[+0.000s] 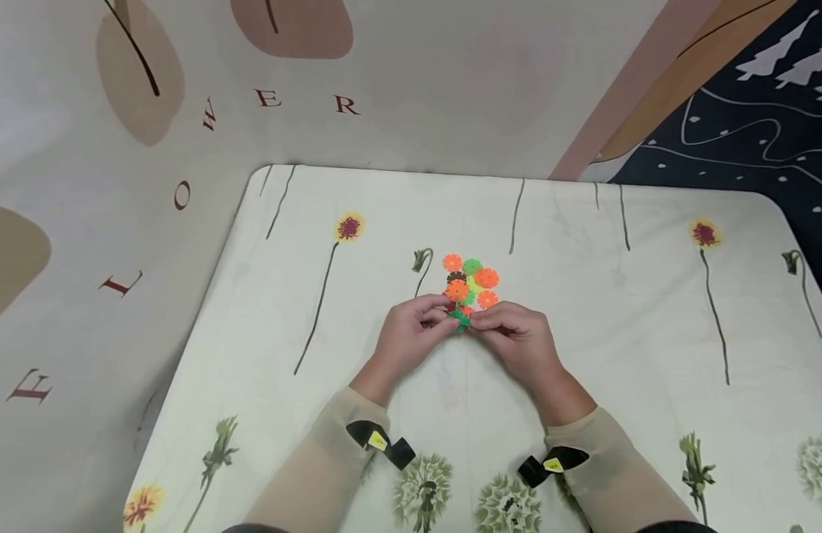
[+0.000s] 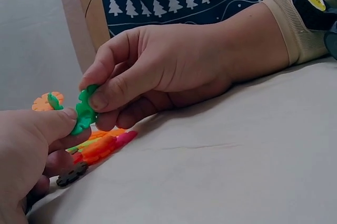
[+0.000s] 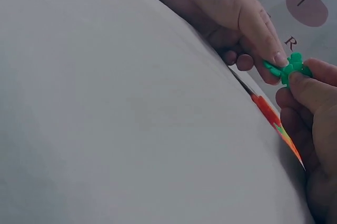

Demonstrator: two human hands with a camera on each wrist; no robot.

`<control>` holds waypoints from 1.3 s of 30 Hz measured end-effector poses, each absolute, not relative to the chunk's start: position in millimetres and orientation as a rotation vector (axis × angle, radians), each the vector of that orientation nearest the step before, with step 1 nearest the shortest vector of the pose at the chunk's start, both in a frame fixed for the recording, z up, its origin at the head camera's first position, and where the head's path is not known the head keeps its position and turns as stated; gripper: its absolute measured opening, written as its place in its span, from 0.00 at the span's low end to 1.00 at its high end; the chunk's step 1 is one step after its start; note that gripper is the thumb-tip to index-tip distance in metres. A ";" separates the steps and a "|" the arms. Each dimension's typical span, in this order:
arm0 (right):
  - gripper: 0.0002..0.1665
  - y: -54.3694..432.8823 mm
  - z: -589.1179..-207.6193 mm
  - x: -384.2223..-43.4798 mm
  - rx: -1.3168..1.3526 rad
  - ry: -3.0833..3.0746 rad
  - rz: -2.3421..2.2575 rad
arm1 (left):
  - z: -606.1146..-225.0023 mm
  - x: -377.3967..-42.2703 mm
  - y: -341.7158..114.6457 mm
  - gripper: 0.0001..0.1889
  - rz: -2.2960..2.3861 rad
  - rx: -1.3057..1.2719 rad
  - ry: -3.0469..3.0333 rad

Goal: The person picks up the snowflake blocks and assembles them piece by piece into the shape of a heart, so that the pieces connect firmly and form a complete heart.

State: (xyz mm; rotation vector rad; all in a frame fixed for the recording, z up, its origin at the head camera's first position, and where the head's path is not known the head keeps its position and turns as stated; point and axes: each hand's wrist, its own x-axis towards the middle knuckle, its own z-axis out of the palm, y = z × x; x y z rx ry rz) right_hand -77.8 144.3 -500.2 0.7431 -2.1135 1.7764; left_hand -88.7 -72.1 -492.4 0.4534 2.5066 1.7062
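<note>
Between the fingertips of both hands are green notched plastic discs (image 1: 460,320), meeting at an angle in the right wrist view. My left hand (image 1: 413,333) pinches the green plastic from one side with thumb and finger. From the other side, my right hand (image 1: 520,342) pinches it too, its thumb flat against a disc (image 2: 86,109) in the left wrist view. An orange disc (image 2: 45,101) with a green one against it shows just beyond the left thumb.
Just beyond the hands lies a cluster of loose notched discs, with orange (image 1: 487,277), green (image 1: 473,266) and dark brown (image 1: 456,277) ones among them. They rest on a white cloth (image 1: 584,281) printed with flowers. A printed curtain (image 1: 450,96) hangs behind the table.
</note>
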 end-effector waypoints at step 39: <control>0.23 145.9 -499.1 -81.9 0.189 -2.740 1.066 | -492.3 -87.0 -68.9 0.17 1.464 0.493 2.667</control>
